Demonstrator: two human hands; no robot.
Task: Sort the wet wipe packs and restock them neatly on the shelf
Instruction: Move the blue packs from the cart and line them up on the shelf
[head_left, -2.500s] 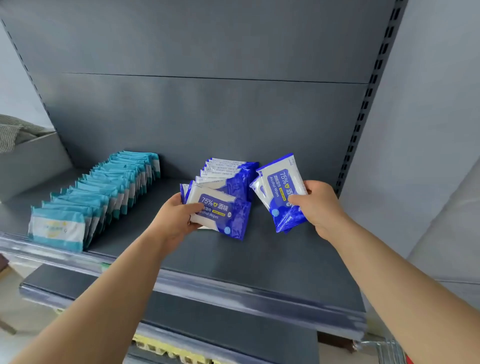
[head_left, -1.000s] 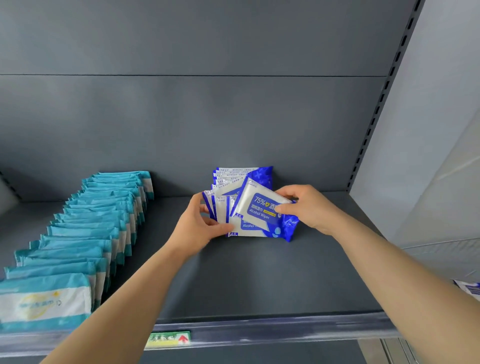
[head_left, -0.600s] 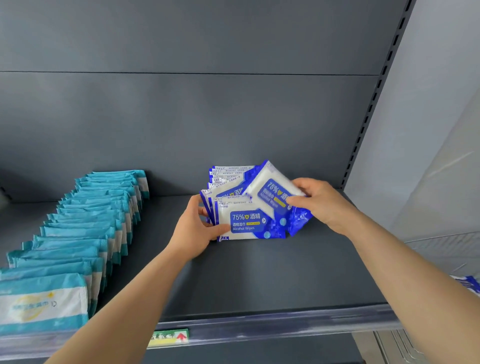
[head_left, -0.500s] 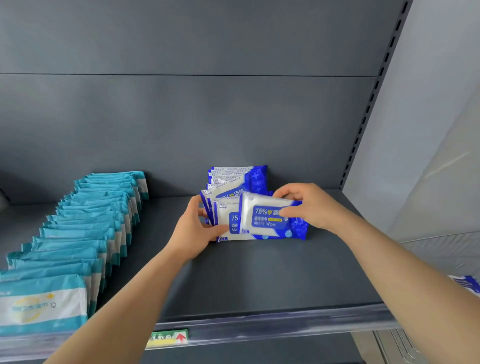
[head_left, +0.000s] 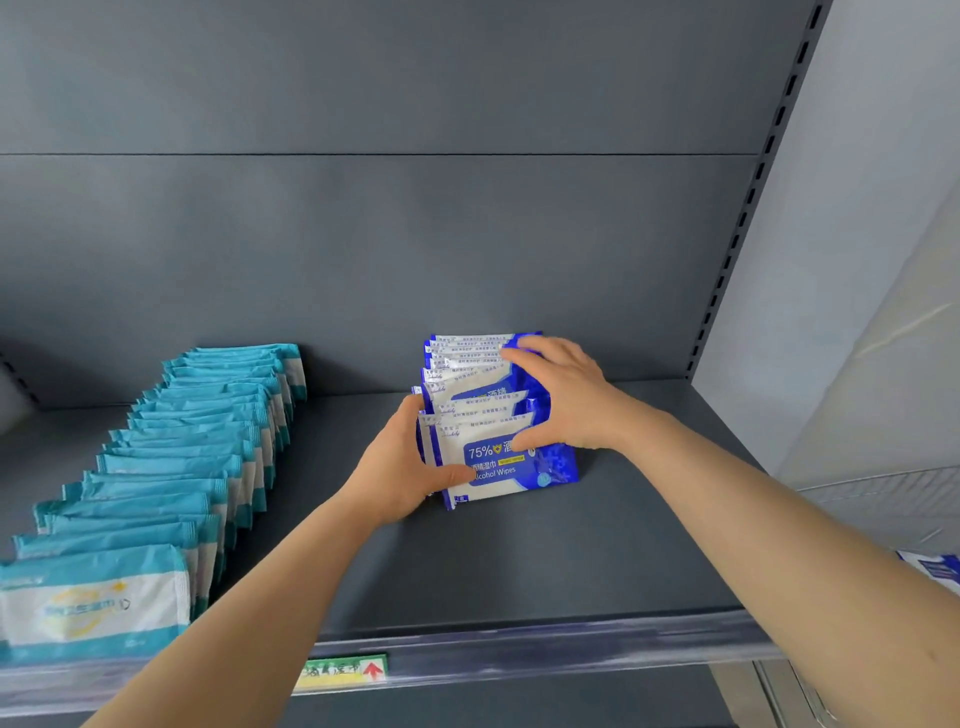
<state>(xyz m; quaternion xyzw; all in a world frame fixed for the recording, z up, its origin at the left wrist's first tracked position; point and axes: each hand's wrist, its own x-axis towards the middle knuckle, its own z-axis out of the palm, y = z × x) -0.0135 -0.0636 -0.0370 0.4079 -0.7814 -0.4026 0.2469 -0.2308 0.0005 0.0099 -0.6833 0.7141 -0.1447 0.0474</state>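
A row of blue and white alcohol wipe packs (head_left: 480, 410) stands on edge near the back of the grey shelf (head_left: 519, 566). The front pack (head_left: 501, 470) faces me with "75%" on it. My left hand (head_left: 400, 467) holds the row's left side, thumb on the front pack, fingers hidden behind the edges. My right hand (head_left: 571, 400) spans the row's right ends, fingertips at the back pack and thumb on the front one. A long row of teal wipe packs (head_left: 197, 447) runs along the shelf's left side.
A slotted upright (head_left: 748, 208) bounds the shelf on the right, with a pale wall beyond. The front rail carries a green and yellow label (head_left: 343, 670). Another blue pack (head_left: 935, 569) peeks in at the right edge, below shelf level.
My right hand set its blue pack at the front of the row, let go and moved over the row's right side. My left hand stayed at the left edge.
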